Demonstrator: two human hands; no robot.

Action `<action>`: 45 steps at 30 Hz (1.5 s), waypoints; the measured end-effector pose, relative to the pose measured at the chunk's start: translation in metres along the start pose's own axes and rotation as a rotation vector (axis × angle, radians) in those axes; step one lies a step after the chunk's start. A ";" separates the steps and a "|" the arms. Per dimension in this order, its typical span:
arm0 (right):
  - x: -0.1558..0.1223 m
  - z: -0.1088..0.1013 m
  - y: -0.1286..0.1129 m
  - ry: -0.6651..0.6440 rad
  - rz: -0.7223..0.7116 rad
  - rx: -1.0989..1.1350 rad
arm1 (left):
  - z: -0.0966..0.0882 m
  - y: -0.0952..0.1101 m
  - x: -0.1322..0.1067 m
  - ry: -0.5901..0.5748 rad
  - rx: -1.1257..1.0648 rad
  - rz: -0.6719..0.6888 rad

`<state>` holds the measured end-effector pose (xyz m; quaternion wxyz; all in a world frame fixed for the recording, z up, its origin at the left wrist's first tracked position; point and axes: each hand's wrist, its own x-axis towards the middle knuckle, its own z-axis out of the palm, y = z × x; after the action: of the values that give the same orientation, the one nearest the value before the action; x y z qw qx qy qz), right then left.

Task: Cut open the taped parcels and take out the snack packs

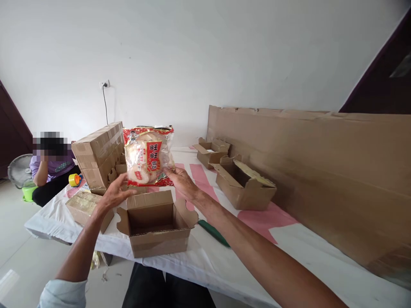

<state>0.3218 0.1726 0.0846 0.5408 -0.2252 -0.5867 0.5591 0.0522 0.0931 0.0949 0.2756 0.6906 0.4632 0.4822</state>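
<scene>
A clear and red snack bag (pixel 148 156) of rice crackers is held upright above an open cardboard box (pixel 157 226) near the table's front edge. My right hand (pixel 181 180) grips the bag's lower right corner. Below the bag's left corner, my left hand (pixel 114 194) has its fingers spread, touching or just under the bag. The box's flaps stand open and its inside looks empty.
A stack of taped cartons (pixel 99 154) stands at the left, with a flat sealed carton (pixel 84 206) in front. Two open boxes (pixel 245 184) (pixel 210 152) sit further right beside a long cardboard sheet (pixel 314 171). A green tool (pixel 213 233) lies on the white tablecloth (pixel 289 261). A person (pixel 51 169) sits at the far left.
</scene>
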 end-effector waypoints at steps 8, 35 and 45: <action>0.000 -0.052 0.003 0.199 -0.049 -0.129 | 0.024 -0.060 -0.046 -0.273 0.378 -0.083; -0.013 -0.113 0.011 0.254 0.021 -0.608 | 0.022 -0.105 0.025 0.101 0.713 -0.248; -0.020 -0.135 0.024 0.354 0.083 -0.626 | 0.044 -0.143 -0.026 0.198 0.482 -0.146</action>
<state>0.4399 0.2176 0.0268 0.5157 -0.4969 -0.6170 0.3262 0.0364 0.1323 -0.0506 0.0904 0.6506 0.6379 0.4020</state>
